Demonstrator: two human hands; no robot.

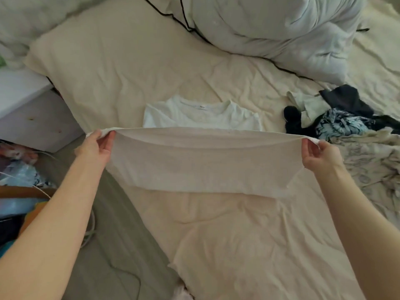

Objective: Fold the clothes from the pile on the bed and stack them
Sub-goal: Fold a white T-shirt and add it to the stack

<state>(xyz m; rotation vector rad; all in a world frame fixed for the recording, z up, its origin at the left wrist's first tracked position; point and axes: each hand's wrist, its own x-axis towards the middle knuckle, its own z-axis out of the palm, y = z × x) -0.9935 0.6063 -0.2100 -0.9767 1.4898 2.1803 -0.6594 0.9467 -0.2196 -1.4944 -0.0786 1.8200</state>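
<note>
While the pale garment is held stretched above the bed, the folding step is judged to be in hand, with one fold apparently being carried across the cloth. In the single head view, one end of the garment's upper edge is pinched between the curled fingers and thumb of the left hand, and the other end is gripped the same way by the right hand; the fabric is drawn taut between them and hangs down toward the sheet. A folded white T-shirt is laid flat just beyond the held edge, and is taken to be the start of the stack. The unfolded pile of dark and patterned clothes is seen to the right, near the right hand. For the next move, an even lowering of both hands is judged to be required, so that the edges are matched before release. The type of garment cannot be determined, since its lower part merges in colour with the sheet. The near edge of the folded T-shirt is covered by the held cloth, and the pile is cut off at the right border.
</note>
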